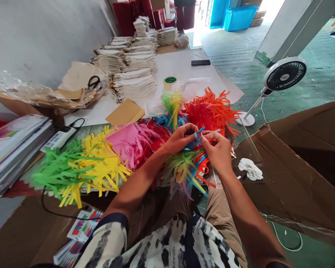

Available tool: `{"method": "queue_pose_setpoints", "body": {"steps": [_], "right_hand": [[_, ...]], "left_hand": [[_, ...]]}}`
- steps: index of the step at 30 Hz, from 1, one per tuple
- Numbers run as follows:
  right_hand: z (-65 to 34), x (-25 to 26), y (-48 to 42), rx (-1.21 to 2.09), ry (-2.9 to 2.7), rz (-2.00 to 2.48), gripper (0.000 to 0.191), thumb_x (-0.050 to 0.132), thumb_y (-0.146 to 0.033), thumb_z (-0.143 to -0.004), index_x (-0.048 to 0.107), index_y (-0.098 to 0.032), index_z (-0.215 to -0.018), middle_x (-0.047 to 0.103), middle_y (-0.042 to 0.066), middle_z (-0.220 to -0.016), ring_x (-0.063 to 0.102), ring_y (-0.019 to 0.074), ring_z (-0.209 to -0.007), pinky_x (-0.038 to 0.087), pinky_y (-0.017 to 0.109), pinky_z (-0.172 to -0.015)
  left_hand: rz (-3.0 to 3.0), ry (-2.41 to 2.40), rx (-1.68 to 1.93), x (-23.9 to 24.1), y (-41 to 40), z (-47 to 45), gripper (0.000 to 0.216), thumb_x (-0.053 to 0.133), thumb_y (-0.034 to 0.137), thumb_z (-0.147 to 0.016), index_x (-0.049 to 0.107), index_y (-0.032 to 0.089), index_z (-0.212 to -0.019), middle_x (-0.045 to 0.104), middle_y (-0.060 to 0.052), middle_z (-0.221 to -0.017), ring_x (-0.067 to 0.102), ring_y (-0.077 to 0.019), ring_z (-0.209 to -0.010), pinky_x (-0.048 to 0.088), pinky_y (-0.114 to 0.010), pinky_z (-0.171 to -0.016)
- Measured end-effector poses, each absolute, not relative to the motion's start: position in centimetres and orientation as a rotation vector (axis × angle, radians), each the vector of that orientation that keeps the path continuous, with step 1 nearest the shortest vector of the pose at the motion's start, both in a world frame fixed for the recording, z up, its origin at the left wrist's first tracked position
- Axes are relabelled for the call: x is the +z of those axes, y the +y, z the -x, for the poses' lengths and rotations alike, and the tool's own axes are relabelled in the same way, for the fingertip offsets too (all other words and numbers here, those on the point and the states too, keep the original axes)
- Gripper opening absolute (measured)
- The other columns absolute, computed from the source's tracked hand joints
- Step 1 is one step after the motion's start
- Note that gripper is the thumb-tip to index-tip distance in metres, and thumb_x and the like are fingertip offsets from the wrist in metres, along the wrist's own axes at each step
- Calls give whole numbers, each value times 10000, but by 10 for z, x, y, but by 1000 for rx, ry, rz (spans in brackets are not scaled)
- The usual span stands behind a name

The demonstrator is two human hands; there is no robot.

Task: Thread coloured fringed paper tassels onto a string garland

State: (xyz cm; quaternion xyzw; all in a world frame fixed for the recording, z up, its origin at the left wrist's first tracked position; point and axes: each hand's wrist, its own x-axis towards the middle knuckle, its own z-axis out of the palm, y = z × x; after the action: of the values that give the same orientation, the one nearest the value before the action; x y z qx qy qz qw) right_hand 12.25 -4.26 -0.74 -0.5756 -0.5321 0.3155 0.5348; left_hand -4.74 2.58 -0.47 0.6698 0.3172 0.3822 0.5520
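My left hand [180, 138] and my right hand [218, 149] meet above my lap, both pinching a bundle of coloured paper strips [184, 170]. Blue strip ends [198, 133] stick up between the fingers of the two hands. The rest of the bundle, green, yellow, blue and pink, hangs down below my hands. Piles of cut fringe paper lie right in front: green [58, 169], yellow [100, 163], pink [131, 143] and red-orange [212, 109]. A finished multicolour tassel [171, 104] lies behind my hands.
Stacks of tan paper bags [135, 70], scissors [94, 82], a tape roll [169, 82] and a phone [200, 62] lie on the white sheet. A white fan [283, 76] stands at right. An open cardboard box [301, 163] sits at right, printed sheets [13, 145] at left.
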Motion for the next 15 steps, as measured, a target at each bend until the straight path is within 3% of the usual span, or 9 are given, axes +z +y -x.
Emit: {"method": "queue_pose_setpoints", "body": {"steps": [3, 15], "right_hand": [[-124, -10, -41, 738, -1286, 1391, 247, 719, -440, -855, 773, -200, -838, 810, 110, -1102, 743, 270, -961, 528, 401, -859], [-125, -8, -46, 764, -1292, 1366, 204, 710, -415, -835, 756, -216, -832, 804, 109, -1133, 747, 276, -983, 546, 419, -879]], "left_hand": [[-1645, 722, 898, -8, 25, 47, 582, 806, 686, -813, 630, 155, -974, 628, -25, -900, 557, -133, -808, 450, -260, -738], [-1628, 740, 893, -8, 23, 48, 558, 811, 662, -824, 632, 157, -979, 622, -14, -909, 552, -127, -806, 450, -269, -760]]}}
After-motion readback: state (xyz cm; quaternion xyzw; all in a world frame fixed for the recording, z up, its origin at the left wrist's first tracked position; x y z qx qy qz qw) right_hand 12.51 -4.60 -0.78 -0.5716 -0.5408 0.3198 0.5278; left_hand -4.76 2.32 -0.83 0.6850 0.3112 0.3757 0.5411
